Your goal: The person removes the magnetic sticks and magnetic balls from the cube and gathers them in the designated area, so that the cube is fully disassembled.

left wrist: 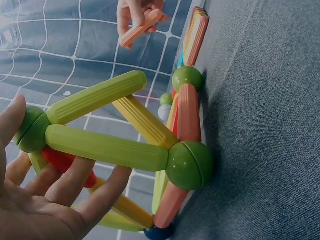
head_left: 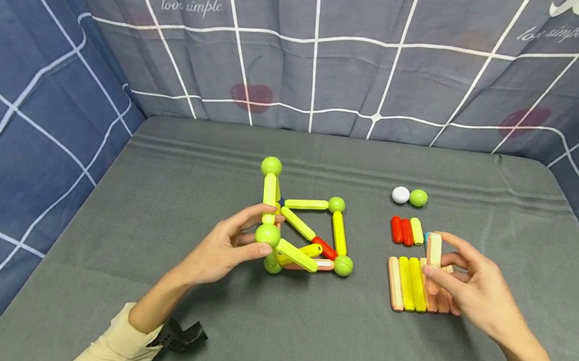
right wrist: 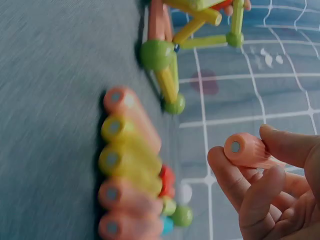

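Note:
A magnetic ball-and-stick frame (head_left: 306, 204) of green balls with green, yellow, red and orange sticks stands left of the table's middle. My left hand (head_left: 217, 253) grips its raised near corner, thumb and fingers about a green ball (left wrist: 32, 129). From that ball a green stick (head_left: 297, 254) reaches right, its far end bare of any ball. Over on the right, my right hand (head_left: 480, 295) pinches an orange magnetic stick (right wrist: 247, 150) between thumb and fingers. It is held above a row of long sticks (head_left: 410, 284), partly covering the row's right part.
Short red rods (head_left: 402, 231) and a short green rod (head_left: 416, 231) lie behind the long row, with a blue piece partly hidden. Farther back sit a white ball (head_left: 400, 194) and a green ball (head_left: 419, 198). A checked curtain (head_left: 342, 74) encloses the grey table (head_left: 318, 351).

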### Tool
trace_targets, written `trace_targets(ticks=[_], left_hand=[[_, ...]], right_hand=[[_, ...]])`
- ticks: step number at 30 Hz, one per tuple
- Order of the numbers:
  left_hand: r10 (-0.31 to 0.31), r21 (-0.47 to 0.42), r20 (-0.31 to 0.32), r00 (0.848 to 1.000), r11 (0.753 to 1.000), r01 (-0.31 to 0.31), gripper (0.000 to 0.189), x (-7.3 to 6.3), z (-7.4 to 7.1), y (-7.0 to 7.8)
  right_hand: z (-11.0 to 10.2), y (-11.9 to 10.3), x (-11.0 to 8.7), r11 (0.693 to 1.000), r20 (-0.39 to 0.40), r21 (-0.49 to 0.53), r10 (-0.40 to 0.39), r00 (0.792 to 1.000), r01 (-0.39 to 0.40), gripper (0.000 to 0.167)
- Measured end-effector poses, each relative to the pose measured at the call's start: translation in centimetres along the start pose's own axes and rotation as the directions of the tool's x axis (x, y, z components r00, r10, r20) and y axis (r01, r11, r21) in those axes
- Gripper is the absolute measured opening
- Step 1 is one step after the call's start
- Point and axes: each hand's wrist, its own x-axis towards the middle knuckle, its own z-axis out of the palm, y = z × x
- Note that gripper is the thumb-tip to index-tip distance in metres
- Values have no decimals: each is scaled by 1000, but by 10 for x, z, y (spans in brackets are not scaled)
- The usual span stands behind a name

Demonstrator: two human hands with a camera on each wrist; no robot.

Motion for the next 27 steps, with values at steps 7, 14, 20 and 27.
trace_targets(ticks=[7,14,20,27], left_hand=[[7,2,-1,1000,1000,-7,57,0,0,-1],[10,5,-4,1000,1000,-10,57,0,0,-1],[22,-14,0,1000,1000,-22,57,0,0,-1],[19,-24,2,1000,1000,-19,58,0,0,-1]], right_hand=[[-21,21,-11,973,-98,-207,78,992,-97,58],[-32,42,-13,931,-124,-342,93,988,-130,56],[-34,53,-10,912,-35,-386,138,990,-140,58],[-34,59,-7,893,-4,-428,153,988,-140,58]])
